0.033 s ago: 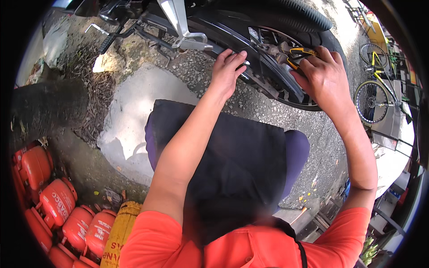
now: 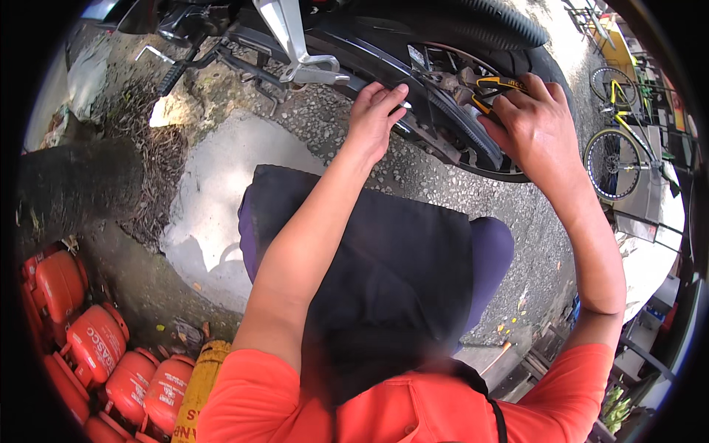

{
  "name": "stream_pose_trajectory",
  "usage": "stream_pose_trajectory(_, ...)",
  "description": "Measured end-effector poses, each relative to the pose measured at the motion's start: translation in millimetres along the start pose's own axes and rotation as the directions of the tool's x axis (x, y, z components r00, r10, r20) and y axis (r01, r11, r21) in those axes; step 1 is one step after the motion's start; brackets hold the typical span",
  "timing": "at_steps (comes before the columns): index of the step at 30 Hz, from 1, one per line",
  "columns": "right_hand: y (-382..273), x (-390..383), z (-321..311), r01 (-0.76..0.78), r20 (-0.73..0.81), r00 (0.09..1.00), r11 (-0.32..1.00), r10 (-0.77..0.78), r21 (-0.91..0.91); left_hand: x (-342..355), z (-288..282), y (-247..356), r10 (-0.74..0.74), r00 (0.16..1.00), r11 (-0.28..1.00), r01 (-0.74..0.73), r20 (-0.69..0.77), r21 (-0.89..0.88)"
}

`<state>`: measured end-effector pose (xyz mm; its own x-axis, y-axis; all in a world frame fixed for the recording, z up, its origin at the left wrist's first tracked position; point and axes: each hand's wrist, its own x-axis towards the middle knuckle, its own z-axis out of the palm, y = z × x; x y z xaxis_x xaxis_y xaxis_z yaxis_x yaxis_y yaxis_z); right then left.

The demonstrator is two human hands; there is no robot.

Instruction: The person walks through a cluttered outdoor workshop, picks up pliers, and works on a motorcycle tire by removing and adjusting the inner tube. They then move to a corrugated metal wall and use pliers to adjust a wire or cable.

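Nothing has shifted since the earlier picture: both hands sit where they were on the motorcycle's rear wheel [image 2: 473, 140]. Her or his left hand [image 2: 373, 118] lies flat with spread fingers on the dark swingarm [image 2: 384, 66], pressing rather than gripping. Just right of it, the right hand [image 2: 535, 125] is closed around a pair of pliers with yellow-and-black handles [image 2: 498, 87]; the handles vanish under the fingers, and the nose points left and slightly up from that hand, into the metal parts by the brake disc. So the tool's long axis runs roughly across the view, from the right hand toward the left one. Its jaws are too small and too buried in the hardware to say what they bite. Above both hands curves the black ribbed tyre [image 2: 487, 22], and up-left of the left hand a silver footrest bracket [image 2: 299, 52] angles down. Well below the left forearm, at the lower left, stands a cluster of red gas cylinders [image 2: 103, 354] with white lettering on their sides, and beside them a yellow cylinder [image 2: 203, 384]. Far right of the right hand leans a yellow-framed bicycle [image 2: 617, 148].
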<state>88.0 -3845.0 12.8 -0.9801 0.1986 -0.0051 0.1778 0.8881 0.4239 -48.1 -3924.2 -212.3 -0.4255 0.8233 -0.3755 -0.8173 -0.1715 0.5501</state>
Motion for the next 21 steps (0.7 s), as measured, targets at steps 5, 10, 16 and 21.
stream_pose_trajectory(5,-10,12,-3,-0.025,0.081,0.996,0.992,0.036,-0.122,19,11,4,0.033,0.998,0.995,-0.037,0.05,0.095)
stream_pose_trajectory(10,-15,21,-1,0.005,0.126,0.992,0.979,0.021,-0.205,17,8,4,0.028,0.998,0.999,-0.029,0.049,0.033)
stream_pose_trajectory(16,-22,43,-4,-0.044,0.18,0.981,0.983,0.076,-0.177,26,1,9,-0.007,0.985,0.993,0.027,0.174,-0.113)
stream_pose_trajectory(21,-27,62,-22,0.05,0.245,0.969,0.972,0.008,-0.228,23,-2,15,-0.021,0.977,0.997,0.036,0.213,-0.067)
